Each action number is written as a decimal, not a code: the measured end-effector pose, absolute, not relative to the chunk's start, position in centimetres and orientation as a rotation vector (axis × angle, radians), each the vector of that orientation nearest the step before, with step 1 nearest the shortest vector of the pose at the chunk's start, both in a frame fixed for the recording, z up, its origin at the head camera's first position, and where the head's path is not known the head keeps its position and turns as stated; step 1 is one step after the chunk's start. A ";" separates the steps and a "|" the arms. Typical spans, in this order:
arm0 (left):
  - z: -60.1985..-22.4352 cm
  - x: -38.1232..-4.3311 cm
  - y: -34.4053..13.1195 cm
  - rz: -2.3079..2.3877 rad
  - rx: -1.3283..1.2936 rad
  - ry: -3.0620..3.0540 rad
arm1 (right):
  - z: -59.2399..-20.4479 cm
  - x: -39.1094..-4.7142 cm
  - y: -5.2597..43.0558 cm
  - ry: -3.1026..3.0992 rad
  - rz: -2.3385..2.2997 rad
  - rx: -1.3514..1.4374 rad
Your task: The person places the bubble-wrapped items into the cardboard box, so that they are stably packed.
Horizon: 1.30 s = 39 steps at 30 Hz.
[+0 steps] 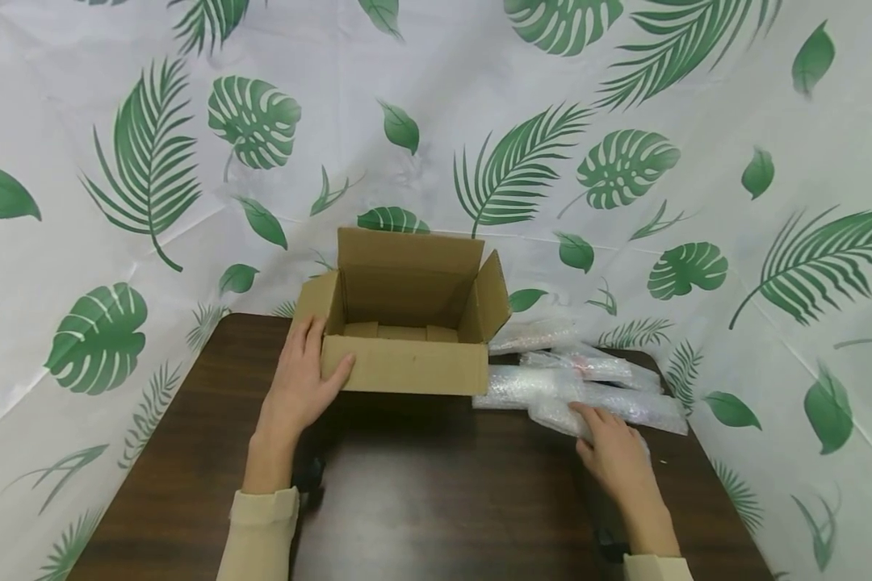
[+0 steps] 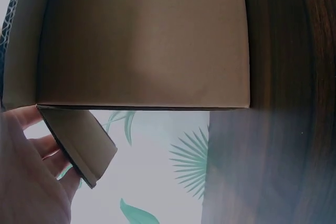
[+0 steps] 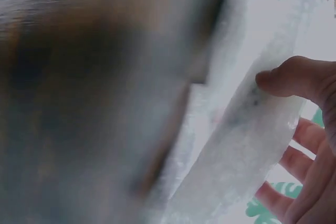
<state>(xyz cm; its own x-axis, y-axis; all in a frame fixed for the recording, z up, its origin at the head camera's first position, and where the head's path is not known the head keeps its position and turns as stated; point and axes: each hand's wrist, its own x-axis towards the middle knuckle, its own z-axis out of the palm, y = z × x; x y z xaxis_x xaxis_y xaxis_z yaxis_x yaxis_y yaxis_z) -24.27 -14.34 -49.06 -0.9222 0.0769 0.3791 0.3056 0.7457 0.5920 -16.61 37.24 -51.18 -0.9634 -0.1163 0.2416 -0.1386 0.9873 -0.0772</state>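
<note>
Forearms [image 1: 269, 466] stretched forward, left fingers [image 1: 311, 339] nearly straight, left thumb [image 1: 340, 373] spread, right fingers [image 3: 296, 164] opposite right thumb [image 3: 286, 80]

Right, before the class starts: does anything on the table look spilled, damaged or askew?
Nothing looks spilled or visibly damaged. The one untidy spot is right of the open cardboard box: the bubble-wrapped packages overlap at different angles on the table, rather than lying neatly.

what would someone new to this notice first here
The open cardboard box stands out first, mid-frame in the head view, the left hand holding its near left corner. To its right, bubble-wrapped packets lie on the dark table, the right hand pinching one. Behind spreads a white backdrop with green leaves.
</note>
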 end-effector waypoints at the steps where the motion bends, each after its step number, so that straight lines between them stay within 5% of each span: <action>1: -49.1 -24.3 -14.4 -0.969 -0.297 -2.616 | -50.8 -16.6 37.1 -2.884 0.137 0.187; 39: -49.4 -24.8 -15.2 -0.952 -0.328 -2.649 | -32.6 -23.7 24.6 -2.193 0.007 0.640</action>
